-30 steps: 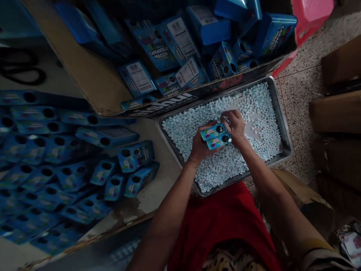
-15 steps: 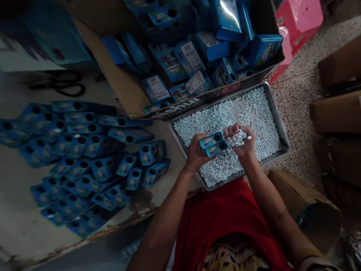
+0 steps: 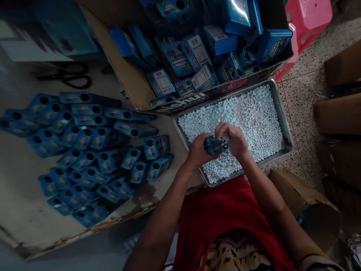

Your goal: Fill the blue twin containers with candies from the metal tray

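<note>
Two small blue boxes (image 3: pixel 213 146) are gripped side by side in my left hand (image 3: pixel 198 151), over the metal tray's left part. My right hand (image 3: pixel 234 138) is curled at their open ends, with a few white candies between its fingers and some at the box hole. Beneath both hands lies the metal tray (image 3: pixel 288 146), covered with small white and pale blue candies (image 3: pixel 261 126). Many blue boxes with round holes (image 3: pixel 97 137) stand grouped on the table to the left.
A cardboard carton (image 3: pixel 124 81) full of blue boxes sits behind the tray. Black scissors (image 3: pixel 72 77) lie at the upper left of the table (image 3: pixel 17 210). Pink stools (image 3: pixel 310 22) and brown cartons (image 3: pixel 338 116) are on the right. An open carton (image 3: pixel 304 195) stands near my right forearm.
My right hand has moved left onto the box openings and its fingers have turned down; fewer candies show in it. The view has shifted slightly.
</note>
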The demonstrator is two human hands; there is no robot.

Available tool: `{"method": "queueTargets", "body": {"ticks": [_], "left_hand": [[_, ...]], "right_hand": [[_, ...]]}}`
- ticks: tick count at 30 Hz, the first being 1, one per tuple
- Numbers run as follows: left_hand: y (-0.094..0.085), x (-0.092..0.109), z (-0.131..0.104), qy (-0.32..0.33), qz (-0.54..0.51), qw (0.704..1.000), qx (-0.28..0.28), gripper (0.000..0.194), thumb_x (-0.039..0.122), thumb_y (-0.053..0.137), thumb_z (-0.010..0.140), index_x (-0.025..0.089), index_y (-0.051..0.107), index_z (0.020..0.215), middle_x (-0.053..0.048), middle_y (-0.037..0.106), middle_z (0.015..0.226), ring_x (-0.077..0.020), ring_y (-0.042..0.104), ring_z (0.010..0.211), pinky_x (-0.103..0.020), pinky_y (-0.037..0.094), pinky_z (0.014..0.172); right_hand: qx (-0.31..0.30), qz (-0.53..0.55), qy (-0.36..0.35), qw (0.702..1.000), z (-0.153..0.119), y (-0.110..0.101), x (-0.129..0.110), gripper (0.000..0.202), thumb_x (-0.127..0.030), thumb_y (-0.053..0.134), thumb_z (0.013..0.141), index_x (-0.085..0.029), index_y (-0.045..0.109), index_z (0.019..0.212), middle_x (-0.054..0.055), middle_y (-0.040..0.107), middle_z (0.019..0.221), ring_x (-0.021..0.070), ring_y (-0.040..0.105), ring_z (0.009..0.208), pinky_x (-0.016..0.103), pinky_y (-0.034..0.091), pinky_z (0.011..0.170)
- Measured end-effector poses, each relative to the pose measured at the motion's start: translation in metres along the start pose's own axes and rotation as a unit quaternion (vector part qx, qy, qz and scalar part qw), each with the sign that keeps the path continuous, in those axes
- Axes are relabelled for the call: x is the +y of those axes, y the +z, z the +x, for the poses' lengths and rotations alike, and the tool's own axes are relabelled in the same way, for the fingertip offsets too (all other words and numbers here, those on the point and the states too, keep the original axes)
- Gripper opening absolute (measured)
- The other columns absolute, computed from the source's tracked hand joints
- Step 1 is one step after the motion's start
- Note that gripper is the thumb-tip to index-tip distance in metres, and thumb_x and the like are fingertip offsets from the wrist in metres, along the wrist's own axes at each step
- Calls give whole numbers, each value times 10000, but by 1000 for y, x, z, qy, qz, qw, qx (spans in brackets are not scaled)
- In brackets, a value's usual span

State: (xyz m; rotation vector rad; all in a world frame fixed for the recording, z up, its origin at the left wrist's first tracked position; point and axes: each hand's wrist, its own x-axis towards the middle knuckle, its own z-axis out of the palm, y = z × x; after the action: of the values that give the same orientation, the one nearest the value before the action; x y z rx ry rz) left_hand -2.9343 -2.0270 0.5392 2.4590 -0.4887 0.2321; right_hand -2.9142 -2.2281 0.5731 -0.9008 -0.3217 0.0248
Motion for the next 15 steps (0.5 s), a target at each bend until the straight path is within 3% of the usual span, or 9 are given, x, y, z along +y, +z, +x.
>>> {"method": "queueTargets", "body": {"ticks": [3, 6, 8, 10, 12, 13, 15], "left_hand": [[-6, -6, 1, 45, 4, 998, 35, 634, 380, 940, 685, 251, 662, 1241, -83, 773, 1173, -329, 756, 1106, -502, 623, 999], [-2, -14, 2, 48, -30, 995, 82, 700, 487, 940, 727, 263, 632, 1315, -118, 753, 1292, -347, 736, 1237, -545, 597, 1097], [7, -17, 3, 21, -54, 990, 131, 737, 585, 932, 732, 272, 617, 1320, -131, 742, 1304, -353, 736, 1244, -573, 594, 1107], [17, -19, 4, 8, -74, 987, 141, 776, 689, 903, 727, 278, 606, 1314, -131, 732, 1316, -359, 730, 1265, -603, 583, 1128], [23, -21, 7, 22, -87, 990, 113, 802, 756, 878, 720, 279, 606, 1304, -119, 730, 1327, -362, 716, 1295, -615, 566, 1158], [24, -23, 8, 33, -89, 991, 97, 793, 759, 873, 726, 277, 613, 1300, -111, 731, 1325, -360, 711, 1301, -612, 559, 1169], [18, -25, 10, 35, -73, 993, 86, 757, 716, 885, 744, 270, 629, 1301, -101, 733, 1317, -357, 709, 1291, -600, 551, 1177]], "right_hand": [[0, -19, -24, 1000, -22, -7, 4, 521, -718, 513, 982, -287, 769, 840, 79, 786, 1039, 306, 706, 1120, 549, 489, 1169], [81, -157, -51, 983, -57, -36, 19, 422, -625, 521, 1021, -319, 771, 1171, 76, 708, 1465, 320, 612, 1438, 601, 411, 1279], [79, -361, -52, 928, -80, -62, 37, 449, -570, 631, 969, -327, 724, 1335, 97, 593, 1621, 364, 496, 1569, 643, 378, 1302], [-3, -541, -40, 840, -92, -86, 58, 550, -531, 736, 896, -321, 705, 1403, 123, 510, 1699, 429, 371, 1650, 689, 334, 1316], [-74, -636, -28, 767, -90, -104, 76, 611, -534, 791, 859, -330, 701, 1427, 128, 471, 1735, 468, 316, 1670, 706, 336, 1303], [-85, -659, -27, 747, -83, -111, 83, 631, -543, 807, 850, -338, 697, 1437, 124, 475, 1735, 472, 331, 1659, 699, 352, 1290], [-67, -669, -38, 739, -60, -120, 92, 654, -546, 838, 818, -335, 711, 1423, 128, 547, 1676, 467, 436, 1581, 666, 404, 1252]]}}
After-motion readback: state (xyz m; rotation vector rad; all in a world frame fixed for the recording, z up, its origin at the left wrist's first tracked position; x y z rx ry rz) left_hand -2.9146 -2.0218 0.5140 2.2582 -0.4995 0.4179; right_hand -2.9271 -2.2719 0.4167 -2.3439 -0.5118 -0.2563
